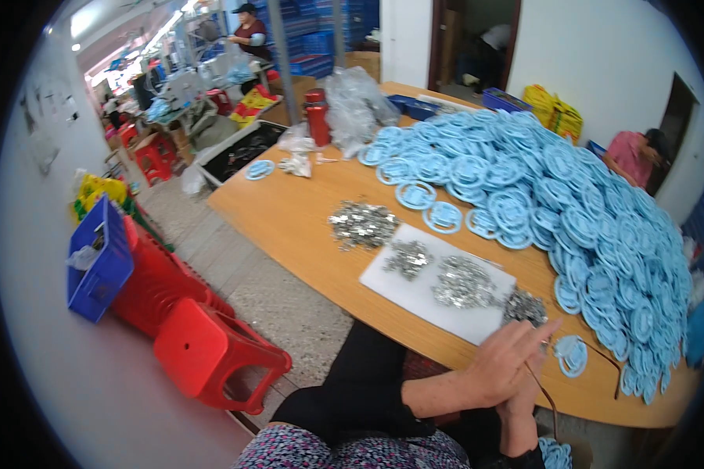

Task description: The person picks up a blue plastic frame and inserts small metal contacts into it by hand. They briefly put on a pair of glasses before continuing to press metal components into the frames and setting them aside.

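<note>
My left hand (499, 361) is above the front edge of the wooden table, fingers bent forward and brought together over my right hand. My right hand (519, 400) is largely hidden beneath it; what the two hold cannot be made out. A thin brown curved rod (550, 397), like an arm of eyeglasses, runs down beside them. Just beyond my fingers lies a pile of small silvery metal pieces (526, 307). A white board (424, 303) bears two more such piles. Right of my hands is a single light blue ring-shaped piece (571, 356).
A large heap of light blue ring-shaped pieces (524, 172) covers the table's right side. Another metal pile (362, 224) sits left of the board. A red flask (317, 117) and plastic bags (356, 105) stand at the far end. Red stools (211, 344) are at left; people work farther off.
</note>
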Motion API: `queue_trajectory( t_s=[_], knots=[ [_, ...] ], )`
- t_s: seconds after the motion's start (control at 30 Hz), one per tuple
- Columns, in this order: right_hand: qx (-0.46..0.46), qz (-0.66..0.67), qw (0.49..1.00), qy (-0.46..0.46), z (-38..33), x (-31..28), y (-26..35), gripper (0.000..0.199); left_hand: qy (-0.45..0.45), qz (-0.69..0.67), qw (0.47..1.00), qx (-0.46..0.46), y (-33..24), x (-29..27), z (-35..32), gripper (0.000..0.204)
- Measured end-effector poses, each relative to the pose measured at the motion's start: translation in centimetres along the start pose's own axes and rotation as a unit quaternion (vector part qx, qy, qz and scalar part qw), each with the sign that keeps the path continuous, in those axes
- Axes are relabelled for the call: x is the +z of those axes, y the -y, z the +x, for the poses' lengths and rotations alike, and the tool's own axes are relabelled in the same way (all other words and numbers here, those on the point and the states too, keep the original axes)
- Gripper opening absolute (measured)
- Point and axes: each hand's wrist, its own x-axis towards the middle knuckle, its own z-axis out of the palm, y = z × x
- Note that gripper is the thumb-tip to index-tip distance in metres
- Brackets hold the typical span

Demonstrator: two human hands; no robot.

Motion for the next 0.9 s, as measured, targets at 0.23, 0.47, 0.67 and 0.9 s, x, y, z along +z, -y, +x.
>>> queue_trajectory(
  t_s=[0.23,0.47,0.67,0.9],
  knots=[
    [0.013,0.188,0.981,-0.045,-0.5,0.7,0.8,0.035,0.097,0.026,0.995,-0.025,0.4,-0.8,0.6,0.052],
    [-0.018,0.139,0.987,-0.079,-0.2,-2.2,1.9,0.035,0.054,0.037,0.995,0.070,0.9,0.1,1.3,0.046],
    [0.032,0.097,0.937,-0.334,1.8,5.0,5.9,0.047,0.054,0.056,0.996,0.046,0.7,1.1,0.6,0.050],
    [0.009,0.126,0.990,-0.060,-0.9,-4.7,-0.7,0.039,0.120,0.095,0.988,0.031,-0.2,0.2,1.8,0.046]
  ],
)
